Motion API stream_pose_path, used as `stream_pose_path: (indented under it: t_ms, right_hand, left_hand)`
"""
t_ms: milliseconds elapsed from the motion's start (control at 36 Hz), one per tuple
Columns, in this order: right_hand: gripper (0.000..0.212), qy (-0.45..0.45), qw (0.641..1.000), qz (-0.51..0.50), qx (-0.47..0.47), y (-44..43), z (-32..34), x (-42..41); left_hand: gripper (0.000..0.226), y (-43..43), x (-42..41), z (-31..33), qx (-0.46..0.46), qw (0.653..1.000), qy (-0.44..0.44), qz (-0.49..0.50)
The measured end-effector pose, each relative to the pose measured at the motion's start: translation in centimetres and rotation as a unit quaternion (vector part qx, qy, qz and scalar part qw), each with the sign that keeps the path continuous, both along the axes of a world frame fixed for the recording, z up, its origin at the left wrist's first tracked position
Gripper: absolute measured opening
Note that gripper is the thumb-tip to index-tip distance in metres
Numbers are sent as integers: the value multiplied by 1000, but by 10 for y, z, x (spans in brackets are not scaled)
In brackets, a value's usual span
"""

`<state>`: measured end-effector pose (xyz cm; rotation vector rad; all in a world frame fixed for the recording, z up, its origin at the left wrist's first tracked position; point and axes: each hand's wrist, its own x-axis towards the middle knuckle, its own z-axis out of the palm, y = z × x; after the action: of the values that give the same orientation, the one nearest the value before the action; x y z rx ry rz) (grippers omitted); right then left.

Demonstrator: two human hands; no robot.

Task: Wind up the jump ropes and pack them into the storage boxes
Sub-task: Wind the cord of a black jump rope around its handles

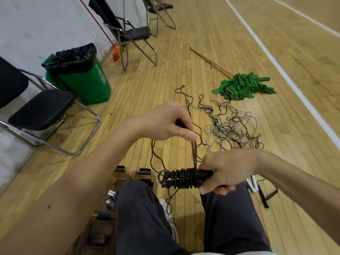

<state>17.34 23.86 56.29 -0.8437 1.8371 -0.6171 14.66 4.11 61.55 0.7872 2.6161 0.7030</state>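
Observation:
My right hand (223, 171) grips the black handles of a jump rope (182, 178), with several turns of black cord wound tightly around them. My left hand (168, 122) is raised above and pinches the loose cord, which runs taut down to the coil. More cord hangs from the coil toward my shoe. A tangle of black and grey jump ropes (230, 129) lies on the wooden floor beyond my hands. Clear storage boxes (142, 174) with black clips stand by my left knee, partly hidden by my leg.
A green bin (88, 83) with a black liner and folding chairs (36, 111) stand along the wall at left. A green mop (242, 86) lies on the floor at the back right. White and black handles (257, 186) lie under my right forearm.

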Motion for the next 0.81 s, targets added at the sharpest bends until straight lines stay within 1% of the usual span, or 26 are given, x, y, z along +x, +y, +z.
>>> stream_pose_path:
  t_ms: [83,194,333,417,500,556,611,639,667,722,750,778,806]
  right_hand:
    - [32,-7,999,-7,-36,3,6,6]
    - [34,-32,994,-13,-101,6,11,10]
    - [35,-53,980,-41,-187,4,7,15]
    - [44,-52,973,-60,-219,3,4,17]
    - [37,-59,965,-90,-241,1,3,18]
    - [37,-62,957,-116,-259,1,2,18]
    - [38,-67,950,-137,-271,2,0,17]
    - [36,-67,949,-143,-272,2,-1,16]
    - [34,-67,949,-147,-270,2,-1,16]
    - [35,-71,947,-155,-271,3,-4,14]
    - [34,-73,945,-160,-276,2,-5,13]
    - [35,-72,943,-164,-282,2,-5,13]
    - [39,-68,941,-168,-284,2,-5,13]
  left_hand:
    - [10,-3,0,-6,78,996,-50,7]
    - [18,-8,1,-22,164,980,-111,34]
    - [5,-12,1,-44,229,956,-172,62]
    - [6,-14,3,-56,239,951,-182,66]
    - [10,-13,8,-67,259,942,-194,85]
    - [12,-13,11,-75,273,936,-198,102]
    - [5,-18,15,-87,282,930,-209,110]
    - [4,-23,17,-95,276,932,-215,98]
    - [7,-27,18,-102,272,929,-224,111]
    - [34,-27,22,-107,253,923,-232,172]
    - [34,-24,25,-105,252,924,-225,181]
    - [26,-21,27,-103,242,928,-219,181]
    - [27,-19,28,-101,229,930,-232,168]
